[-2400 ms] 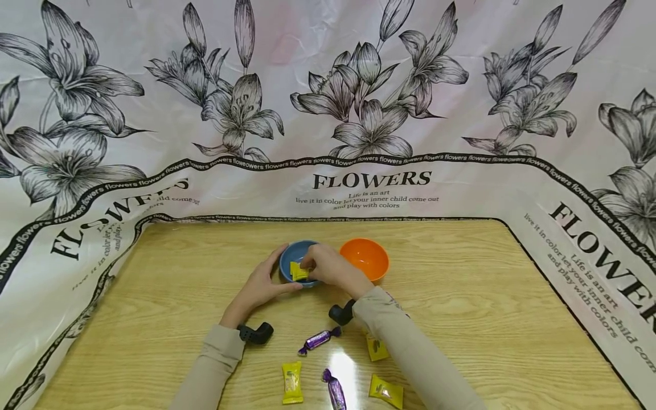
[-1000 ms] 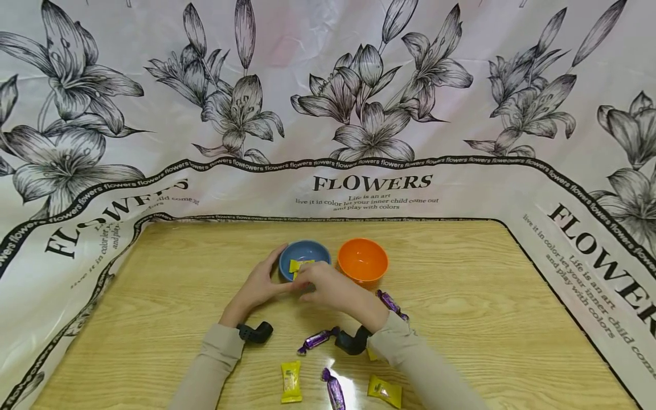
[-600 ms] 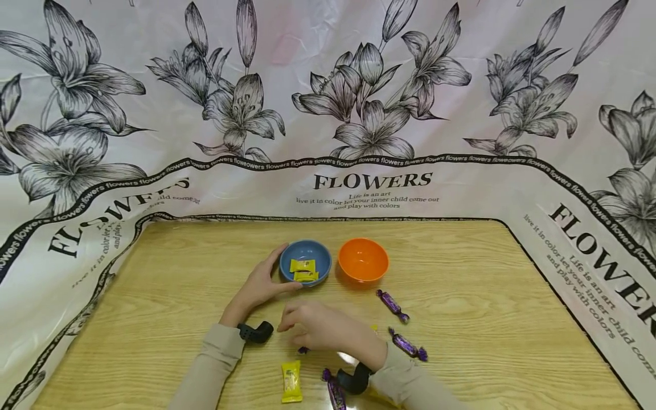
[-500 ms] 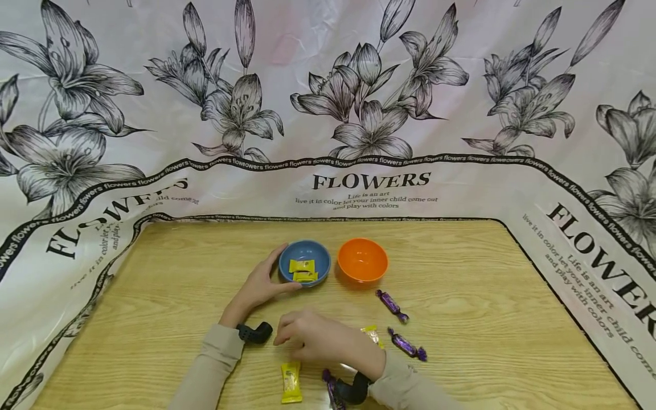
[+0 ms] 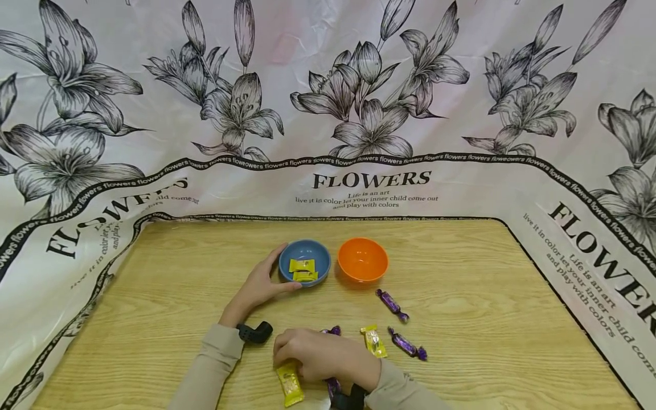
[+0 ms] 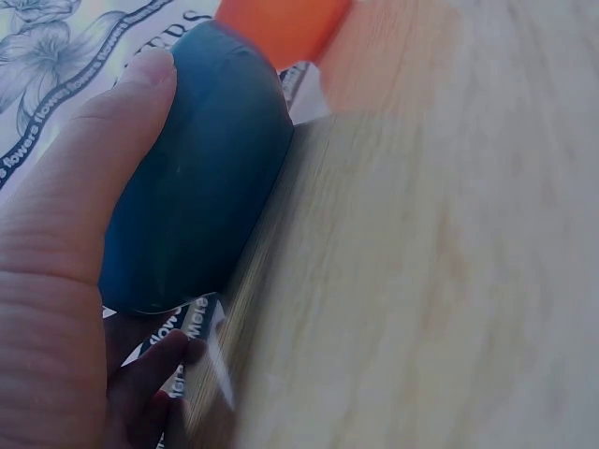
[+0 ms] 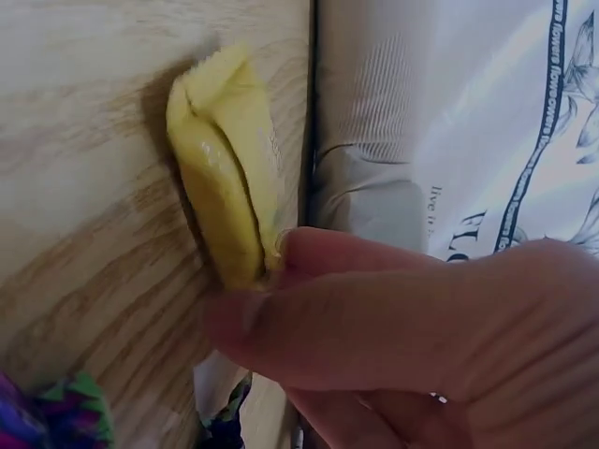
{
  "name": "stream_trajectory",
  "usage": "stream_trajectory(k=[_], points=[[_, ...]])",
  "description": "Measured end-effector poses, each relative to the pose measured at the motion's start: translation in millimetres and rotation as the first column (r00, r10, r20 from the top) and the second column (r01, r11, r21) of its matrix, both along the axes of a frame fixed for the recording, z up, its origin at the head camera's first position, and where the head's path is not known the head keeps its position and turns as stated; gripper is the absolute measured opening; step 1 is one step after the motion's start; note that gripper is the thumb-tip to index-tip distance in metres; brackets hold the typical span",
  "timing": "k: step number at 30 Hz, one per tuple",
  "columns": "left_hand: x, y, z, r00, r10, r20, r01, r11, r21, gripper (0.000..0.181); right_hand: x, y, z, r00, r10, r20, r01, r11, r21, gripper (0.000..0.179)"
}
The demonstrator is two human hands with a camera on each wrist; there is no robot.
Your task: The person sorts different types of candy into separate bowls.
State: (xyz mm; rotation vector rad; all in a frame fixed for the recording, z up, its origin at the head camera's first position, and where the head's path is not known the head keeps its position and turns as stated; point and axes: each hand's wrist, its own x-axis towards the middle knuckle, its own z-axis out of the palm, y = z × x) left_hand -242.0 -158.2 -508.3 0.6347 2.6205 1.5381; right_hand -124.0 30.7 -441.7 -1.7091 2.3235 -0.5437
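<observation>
My left hand [image 5: 261, 283] holds the blue bowl [image 5: 307, 247] from its left side, thumb at the near rim and fingers round the far side. The left wrist view shows the thumb against the wall of this bowl [image 6: 211, 159]. Inside it lie yellow wrapped candies [image 5: 302, 266]. Nearer the body, my right hand [image 5: 325, 354] pinches the top end of another yellow wrapped candy [image 5: 290, 388] between thumb and forefinger. That candy [image 7: 220, 178] points away from the fingertips in the right wrist view, close over the wood.
An orange bowl [image 5: 363, 259] stands right of the blue one. Purple twist-wrapped candies [image 5: 392, 306] and a yellow candy [image 5: 373, 341] lie to the right on the wooden table [image 5: 487, 296]. Another purple candy [image 5: 333, 388] is partly covered by the right hand.
My right hand has let go of a yellow candy in the blue bowl, come back toward the body and gripped another, which has turned slightly. The left hand stays on the bowl.
</observation>
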Motion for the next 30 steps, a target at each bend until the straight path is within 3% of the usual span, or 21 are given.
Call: stream_trajectory(k=[8,30], points=[[0.6,-2.3,-0.6,1.0,-0.007,-0.001,0.007,1.0,0.009,0.106,0.0,-2.8,-6.3,1.0,0.015,-0.025,-0.015,1.0,-0.015,0.025],[-5.7,-1.2,-3.0,0.999,-0.01,-0.037,0.01,1.0,-0.001,0.106,9.2,-5.5,-2.2,0.999,0.037,-0.016,-0.035,0.995,0.089,0.037]])
